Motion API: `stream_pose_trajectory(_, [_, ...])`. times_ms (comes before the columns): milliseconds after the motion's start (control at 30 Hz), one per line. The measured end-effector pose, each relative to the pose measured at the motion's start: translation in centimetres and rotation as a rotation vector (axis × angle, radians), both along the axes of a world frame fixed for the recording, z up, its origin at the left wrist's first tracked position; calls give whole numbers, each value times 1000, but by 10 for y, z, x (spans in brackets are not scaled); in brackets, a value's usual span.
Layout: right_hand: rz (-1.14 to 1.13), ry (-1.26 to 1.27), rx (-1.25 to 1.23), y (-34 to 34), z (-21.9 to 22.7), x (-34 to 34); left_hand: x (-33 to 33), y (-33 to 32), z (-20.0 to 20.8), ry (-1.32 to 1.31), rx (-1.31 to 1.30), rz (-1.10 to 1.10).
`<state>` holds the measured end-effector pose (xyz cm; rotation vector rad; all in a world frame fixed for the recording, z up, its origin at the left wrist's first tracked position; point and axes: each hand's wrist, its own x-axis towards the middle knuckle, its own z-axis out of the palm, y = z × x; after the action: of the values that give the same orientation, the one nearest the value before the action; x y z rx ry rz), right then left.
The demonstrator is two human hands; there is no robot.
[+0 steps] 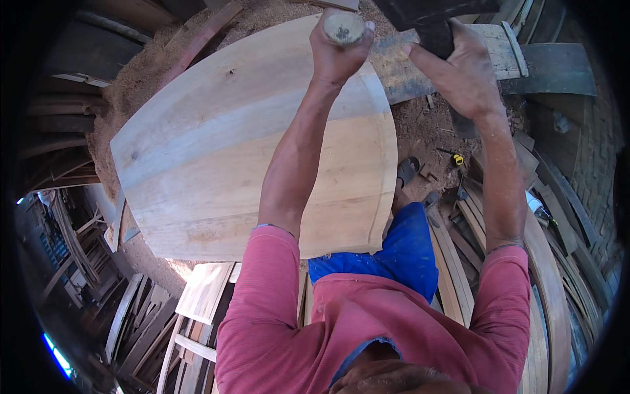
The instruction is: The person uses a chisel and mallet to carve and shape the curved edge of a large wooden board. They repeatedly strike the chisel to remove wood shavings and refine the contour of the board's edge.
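Hands on a power tool at the far edge of a wood panel

Panel [216, 151]: big, pale, glued-up wood board with curved long edges, lying flat in front of the person. It is the landmark for everything below.

Left hand [338, 49]: at the panel's far edge, fist shut around a round wooden handle [344, 27]. The handle's end face points up at the camera, and the fingers wrap it fully.

Right hand [462, 72]: just beyond the panel's far right corner, clamped on a dark tool body [430, 23]. The thumb and fingers wrap over the tool's black housing. The tool's top runs out of frame, so I cannot tell what kind it is.

A grey, worn plank [407, 65] sits under the tool, touching the panel's far right edge.

Both forearms reach out over the panel's right half. The sleeves are pink-red and the shorts [394, 253] are blue, seen at the panel's near right corner.

Sawdust [141, 79] is heaped along the panel's left and far sides.

Right of the panel, on the ground: wood scraps, a sandal [407, 171] and a small yellow object [458, 159] that is too small to identify. Further right is a stack of curved wooden strips [558, 289].

Near side of the panel: a short pale board [203, 292] and slatted frames. Left of the panel are more bent dark strips, stacked.
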<state>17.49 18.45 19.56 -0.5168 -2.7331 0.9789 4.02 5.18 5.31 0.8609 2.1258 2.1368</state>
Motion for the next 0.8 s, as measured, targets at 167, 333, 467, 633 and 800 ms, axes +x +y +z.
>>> stream_pose_trajectory(167, [-142, 226, -411, 0, -12, 39, -19, 18, -16, -86, -33, 26])
stream_pose_trajectory(333, [-127, 540, -554, 11, -6, 61, -19, 25, -9, -82, -194, -42])
stream_pose_trajectory(467, [-76, 593, -412, 23, 11, 70, -14, 29, -10, -79, -155, -69])
stream_pose_trajectory(633, [-199, 666, -532, 23, 28, 80, -10, 32, -10, -90, -130, -97])
stream_pose_trajectory(800, [-102, 764, -445, 45, 31, 88, -13, 25, -10, -98, -207, -115])
